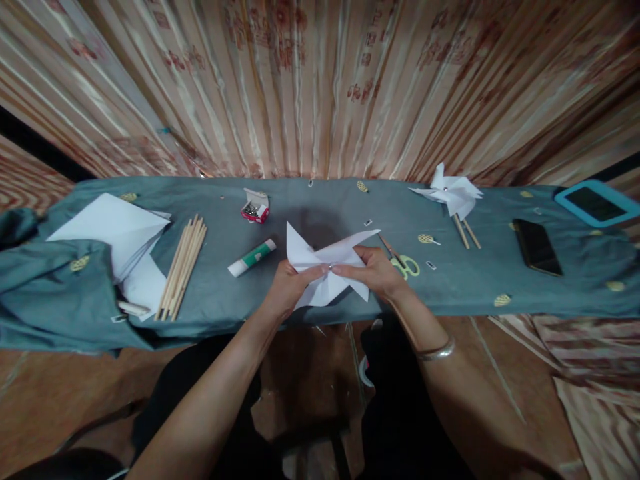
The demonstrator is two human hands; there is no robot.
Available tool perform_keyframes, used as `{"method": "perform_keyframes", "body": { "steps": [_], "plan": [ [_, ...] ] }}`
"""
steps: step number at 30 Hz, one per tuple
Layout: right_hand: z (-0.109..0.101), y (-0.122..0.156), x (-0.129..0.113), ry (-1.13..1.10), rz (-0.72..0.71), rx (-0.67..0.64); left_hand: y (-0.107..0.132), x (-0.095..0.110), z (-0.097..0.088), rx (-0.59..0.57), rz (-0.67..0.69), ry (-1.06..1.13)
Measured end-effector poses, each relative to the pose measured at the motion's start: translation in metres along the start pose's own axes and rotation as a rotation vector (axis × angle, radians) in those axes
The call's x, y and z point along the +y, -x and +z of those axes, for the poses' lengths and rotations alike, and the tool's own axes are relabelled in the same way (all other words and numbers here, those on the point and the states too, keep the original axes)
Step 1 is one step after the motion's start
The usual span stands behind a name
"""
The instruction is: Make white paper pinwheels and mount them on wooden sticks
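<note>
A white paper pinwheel (325, 265) lies at the near edge of the table covered in blue-grey cloth (310, 200). My left hand (287, 288) grips its left side, thumb pressed toward the centre. My right hand (375, 272) holds the right side, fingers pinched at the small metal pin in the middle. Both hands are closed on the paper. A silver bangle (436, 351) sits on my right wrist.
A glue stick (251, 258) and a small box of pins (255, 205) lie to the left; wooden sticks (183, 265) and white paper sheets (115, 230) lie further left. Scissors (403, 261), finished pinwheels on sticks (454, 195), a black phone (537, 247) and a blue-cased tablet (595, 202) lie to the right.
</note>
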State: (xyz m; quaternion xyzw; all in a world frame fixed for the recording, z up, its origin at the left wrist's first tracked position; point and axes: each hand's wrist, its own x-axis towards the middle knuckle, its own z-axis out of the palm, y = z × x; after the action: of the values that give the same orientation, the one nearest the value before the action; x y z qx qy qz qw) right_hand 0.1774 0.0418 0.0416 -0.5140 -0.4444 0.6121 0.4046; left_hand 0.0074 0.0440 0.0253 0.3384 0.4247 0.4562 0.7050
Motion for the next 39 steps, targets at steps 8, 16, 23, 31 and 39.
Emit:
{"method": "perform_keyframes", "body": {
  "steps": [8, 16, 23, 31, 39],
  "plan": [
    [0.002, -0.001, 0.004, 0.047, -0.012, 0.043, 0.0, 0.0, -0.003, 0.0, 0.013, -0.047],
    [0.007, -0.002, 0.004, 0.074, -0.079, 0.009, -0.002, 0.001, -0.006, 0.049, 0.068, -0.131],
    [0.009, -0.001, 0.007, 0.165, -0.087, 0.066, -0.005, 0.0, -0.007, 0.085, 0.086, -0.19],
    [0.01, -0.004, 0.014, 0.171, -0.109, 0.077, -0.008, -0.004, -0.011, 0.108, 0.103, -0.207],
    [0.014, -0.002, 0.01, 0.163, -0.135, 0.087, -0.008, -0.002, -0.011, 0.127, 0.122, -0.257]
  ]
}}
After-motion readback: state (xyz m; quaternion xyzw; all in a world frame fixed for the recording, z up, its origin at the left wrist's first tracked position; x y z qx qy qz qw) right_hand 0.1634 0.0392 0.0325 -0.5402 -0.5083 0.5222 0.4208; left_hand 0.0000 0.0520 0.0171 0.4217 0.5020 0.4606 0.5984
